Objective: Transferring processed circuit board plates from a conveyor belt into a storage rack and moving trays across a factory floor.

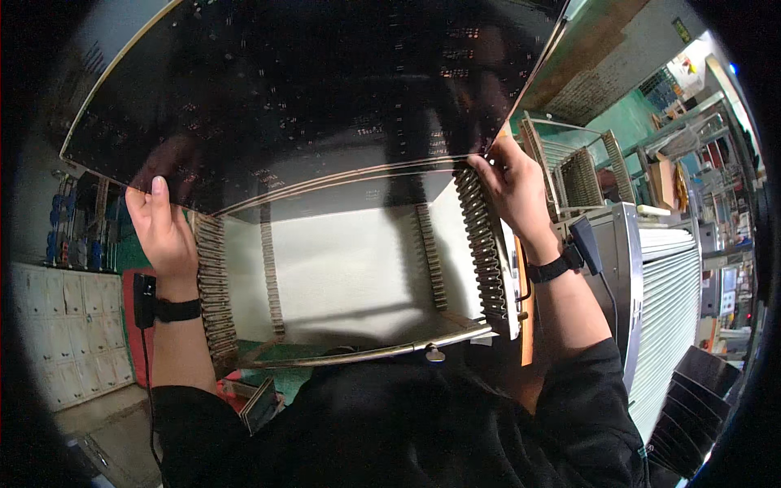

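A large glossy black circuit board panel (325,98) with rows of small pale marks spans the top of the view. My left hand (167,232) grips its near left corner, thumb up at the edge and the other fingers mostly hidden. At the near right corner, my right hand (518,191) pinches the edge between thumb and fingers. Below the panel stands a metal slotted rack, with a toothed left rail (213,285) by my left wrist and a toothed right rail (484,244) under my right hand. A second pale edge runs close beneath the panel's near edge.
A metal rod (382,352) crosses the rack's near side, close to my body. To the right are a stack of pale ribbed sheets (671,285), black panels (700,398) and another slotted rack (579,175). White lockers (73,325) line the left.
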Available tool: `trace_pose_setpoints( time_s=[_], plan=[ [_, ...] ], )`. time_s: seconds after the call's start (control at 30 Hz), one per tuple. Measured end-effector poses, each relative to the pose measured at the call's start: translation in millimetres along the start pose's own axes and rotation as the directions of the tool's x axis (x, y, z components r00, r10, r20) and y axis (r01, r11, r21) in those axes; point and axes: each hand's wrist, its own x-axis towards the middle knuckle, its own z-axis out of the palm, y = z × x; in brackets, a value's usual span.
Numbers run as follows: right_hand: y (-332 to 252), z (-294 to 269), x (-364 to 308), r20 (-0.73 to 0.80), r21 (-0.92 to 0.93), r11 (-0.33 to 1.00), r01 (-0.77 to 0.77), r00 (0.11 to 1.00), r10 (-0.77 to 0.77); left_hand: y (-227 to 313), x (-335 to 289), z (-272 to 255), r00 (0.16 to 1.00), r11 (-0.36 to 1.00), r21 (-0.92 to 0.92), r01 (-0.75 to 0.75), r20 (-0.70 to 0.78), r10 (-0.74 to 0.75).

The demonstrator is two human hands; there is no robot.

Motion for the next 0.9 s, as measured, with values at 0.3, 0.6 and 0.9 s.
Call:
trace_pose_setpoints(
  time_s=[0.3,0.6,0.9],
  plan=[
    [-17.9,0.8,-5.2,-0.033,-0.008,0.997,-0.077,0.996,0.077,7.2,-1.5,-4.6,0.999,1.0,0.007,-0.028,0.046,0.027],
    [-8.2,-12.7,-20.3,-0.219,0.269,0.963,-0.02,0.972,0.082,26.7,-9.9,10.9,0.984,0.995,-0.007,0.1,-0.146,-0.1],
    [-20.6,1.9,-12.7,-0.107,0.134,0.991,-0.025,0.993,0.04,28.7,-15.8,12.8,0.993,0.995,0.078,-0.068,-0.087,0.075]
  ],
)
